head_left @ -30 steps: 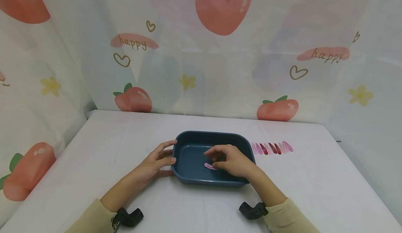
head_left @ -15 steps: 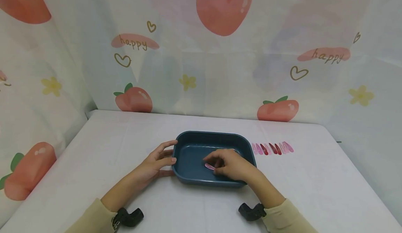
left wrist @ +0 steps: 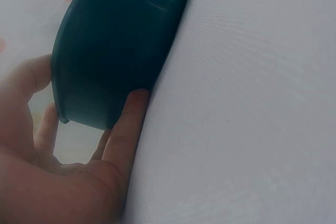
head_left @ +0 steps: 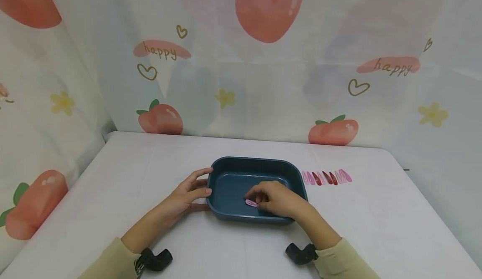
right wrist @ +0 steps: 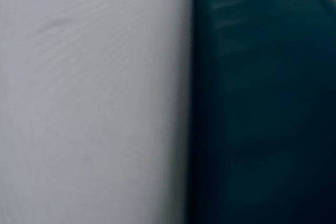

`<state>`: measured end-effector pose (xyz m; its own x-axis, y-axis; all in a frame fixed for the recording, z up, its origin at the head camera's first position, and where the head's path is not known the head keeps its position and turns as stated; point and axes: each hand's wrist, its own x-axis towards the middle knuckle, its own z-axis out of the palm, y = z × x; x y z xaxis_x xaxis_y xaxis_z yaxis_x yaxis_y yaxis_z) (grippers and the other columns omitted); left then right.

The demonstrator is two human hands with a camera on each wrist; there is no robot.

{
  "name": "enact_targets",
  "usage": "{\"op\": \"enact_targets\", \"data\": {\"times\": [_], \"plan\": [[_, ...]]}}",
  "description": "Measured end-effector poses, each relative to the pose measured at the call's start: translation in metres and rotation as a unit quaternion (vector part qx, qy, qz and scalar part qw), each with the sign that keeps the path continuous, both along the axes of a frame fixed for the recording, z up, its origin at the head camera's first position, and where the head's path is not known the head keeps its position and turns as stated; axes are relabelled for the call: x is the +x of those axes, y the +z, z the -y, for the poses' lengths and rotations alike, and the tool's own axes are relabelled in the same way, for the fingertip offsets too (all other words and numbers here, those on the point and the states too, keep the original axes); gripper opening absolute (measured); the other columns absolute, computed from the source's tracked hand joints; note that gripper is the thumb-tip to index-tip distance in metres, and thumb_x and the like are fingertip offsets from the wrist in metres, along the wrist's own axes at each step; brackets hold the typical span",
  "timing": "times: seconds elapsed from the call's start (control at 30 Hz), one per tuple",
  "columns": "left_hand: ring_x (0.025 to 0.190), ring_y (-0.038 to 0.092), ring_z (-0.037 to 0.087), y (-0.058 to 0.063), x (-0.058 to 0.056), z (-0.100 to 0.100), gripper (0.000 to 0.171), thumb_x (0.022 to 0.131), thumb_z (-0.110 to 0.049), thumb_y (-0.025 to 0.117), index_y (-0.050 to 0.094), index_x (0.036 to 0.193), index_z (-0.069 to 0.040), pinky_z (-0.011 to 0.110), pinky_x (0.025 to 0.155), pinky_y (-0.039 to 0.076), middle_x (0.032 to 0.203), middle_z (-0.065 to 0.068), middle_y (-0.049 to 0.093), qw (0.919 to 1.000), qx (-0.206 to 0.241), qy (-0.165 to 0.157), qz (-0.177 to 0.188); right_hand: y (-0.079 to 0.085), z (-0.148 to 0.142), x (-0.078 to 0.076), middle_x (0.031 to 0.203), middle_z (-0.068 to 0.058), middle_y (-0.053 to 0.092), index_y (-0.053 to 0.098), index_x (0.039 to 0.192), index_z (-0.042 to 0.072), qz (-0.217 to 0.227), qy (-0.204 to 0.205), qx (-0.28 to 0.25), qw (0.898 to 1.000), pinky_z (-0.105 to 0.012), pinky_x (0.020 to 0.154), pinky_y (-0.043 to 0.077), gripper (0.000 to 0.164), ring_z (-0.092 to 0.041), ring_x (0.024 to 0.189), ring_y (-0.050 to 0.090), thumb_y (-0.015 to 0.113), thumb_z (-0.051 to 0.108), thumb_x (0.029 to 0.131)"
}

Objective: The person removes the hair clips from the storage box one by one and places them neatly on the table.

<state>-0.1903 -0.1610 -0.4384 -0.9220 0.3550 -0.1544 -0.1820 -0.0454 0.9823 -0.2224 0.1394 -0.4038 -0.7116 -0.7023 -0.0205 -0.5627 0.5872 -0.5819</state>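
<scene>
In the head view, a dark blue rectangular tray stands on the white-covered table. My left hand touches its left end, index finger and thumb at the rim, fingers spread and fairly straight. The left wrist view shows the fingers of my left hand against the outer wall, one low down by the table. Inside the tray, my right hand has its fingers bent and pinches a small pink snap hair clip close over the tray floor. The clip's right end is hidden by the thumb. The right wrist view shows the tray wall but not the hand.
To the right of the tray, several pink and red hair clips lie side by side in a row on the table. A printed cloth hangs behind the table and at its left. Each wrist wears a black camera mount.
My right hand has lowered toward the tray's near side, and the pink hair clip has shifted slightly nearer with it. The left hand and the tray stay where they were.
</scene>
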Motion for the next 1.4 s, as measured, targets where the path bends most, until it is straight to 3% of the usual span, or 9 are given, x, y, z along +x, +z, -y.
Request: {"op": "enact_targets", "data": {"times": [0.3,0.43,0.63,0.83,1.07,1.23,1.33,1.4], "plan": [[0.136,0.044,0.038,-0.0013,0.0003,0.0004,0.062,0.098,-0.017,0.063,0.035,0.153,-0.028,0.049,0.097,0.053,0.156,0.017,0.031,1.0000,0.003,-0.008,0.000,-0.0051,-0.0016,-0.0010,0.086,0.008,0.058,0.069,0.087,0.019,0.002,-0.001,-0.006,1.000,-0.024,0.066,0.048,0.012,-0.006,0.074,0.053,0.071,0.007,0.090],[0.136,0.045,0.038,-0.0028,0.0004,0.0008,0.063,0.098,-0.018,0.064,0.035,0.153,-0.027,0.049,0.098,0.053,0.156,0.017,0.031,0.9999,0.003,-0.013,0.000,-0.0068,-0.0020,-0.0017,0.090,0.006,0.062,0.071,0.091,0.017,0.011,-0.006,-0.013,1.000,-0.024,0.065,0.048,0.010,-0.006,0.073,0.054,0.071,0.007,0.089],[0.135,0.045,0.038,-0.0012,-0.0019,0.0004,0.062,0.099,-0.017,0.062,0.035,0.153,-0.027,0.049,0.098,0.053,0.157,0.017,0.031,0.9999,0.005,-0.013,-0.002,-0.0037,-0.0035,-0.0035,0.097,0.000,0.061,0.077,0.107,0.017,0.025,0.017,-0.017,0.999,-0.023,0.066,0.051,0.023,-0.005,0.073,0.056,0.074,0.006,0.087],[0.134,0.047,0.037,-0.0026,-0.0021,0.0007,0.061,0.099,-0.015,0.061,0.035,0.152,-0.027,0.049,0.098,0.053,0.157,0.017,0.032,0.9999,0.006,-0.012,-0.001,-0.0039,-0.0013,-0.0033,0.093,0.003,0.057,0.076,0.088,0.020,0.034,0.024,-0.005,0.999,-0.023,0.068,0.051,0.007,-0.006,0.076,0.057,0.078,0.014,0.087],[0.134,0.047,0.038,-0.0031,-0.0012,0.0010,0.060,0.099,-0.014,0.060,0.036,0.152,-0.027,0.050,0.097,0.053,0.157,0.017,0.032,1.0000,0.002,-0.007,-0.003,-0.0037,-0.0004,-0.0049,0.085,0.010,0.061,0.067,0.084,0.020,-0.012,-0.005,-0.026,1.000,-0.024,0.068,0.049,0.015,-0.006,0.076,0.055,0.069,0.009,0.092],[0.135,0.045,0.039,-0.0028,-0.0013,0.0005,0.059,0.099,-0.017,0.061,0.036,0.152,-0.028,0.050,0.098,0.052,0.157,0.016,0.032,1.0000,-0.005,-0.006,-0.003,-0.0019,-0.0001,-0.0058,0.089,0.007,0.065,0.072,0.102,0.016,-0.003,-0.024,-0.044,0.999,-0.024,0.067,0.051,0.015,-0.007,0.073,0.057,0.071,0.007,0.090],[0.136,0.044,0.039,-0.0021,-0.0017,0.0001,0.059,0.099,-0.017,0.062,0.036,0.152,-0.028,0.050,0.099,0.052,0.157,0.017,0.031,1.0000,-0.005,-0.006,-0.004,-0.0024,0.0005,-0.0051,0.094,0.003,0.063,0.071,0.118,0.015,0.007,-0.001,-0.017,1.000,-0.024,0.066,0.051,0.030,-0.006,0.073,0.056,0.074,0.010,0.089],[0.136,0.044,0.039,-0.0017,-0.0018,0.0001,0.059,0.099,-0.017,0.062,0.036,0.152,-0.028,0.050,0.099,0.052,0.157,0.017,0.031,0.9999,-0.007,-0.007,-0.004,-0.0030,0.0013,-0.0042,0.095,0.003,0.060,0.071,0.121,0.016,0.008,0.015,0.002,1.000,-0.023,0.066,0.050,0.033,-0.005,0.073,0.054,0.075,0.012,0.089]]}}
